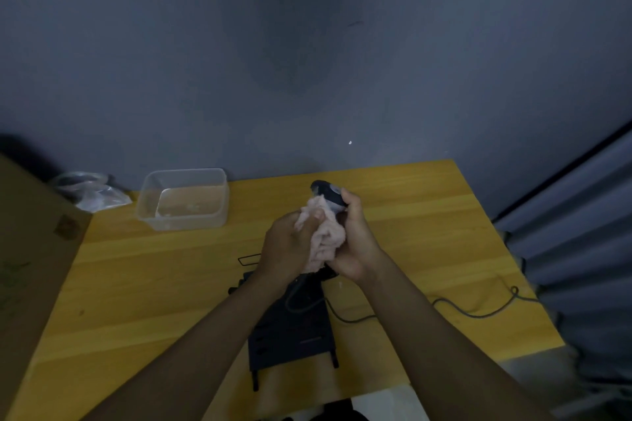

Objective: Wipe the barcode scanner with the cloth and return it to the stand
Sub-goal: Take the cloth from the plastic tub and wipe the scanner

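Above the middle of the wooden table (427, 215), my right hand (355, 243) grips the dark barcode scanner (327, 194) by its handle, head pointing up and away. My left hand (290, 249) presses a crumpled pink cloth (323, 236) against the scanner's body just below the head. The cloth hides most of the handle. The black stand (294, 335) lies flat on the table under my forearms, partly covered by them. The scanner's cable (478, 313) trails across the table to the right.
A clear plastic tub (184, 198) stands at the table's back left. Beside it lies a crumpled plastic bag (92, 191). A cardboard box (30, 249) rises at the left edge. A grey wall is behind, a curtain (581, 215) on the right.
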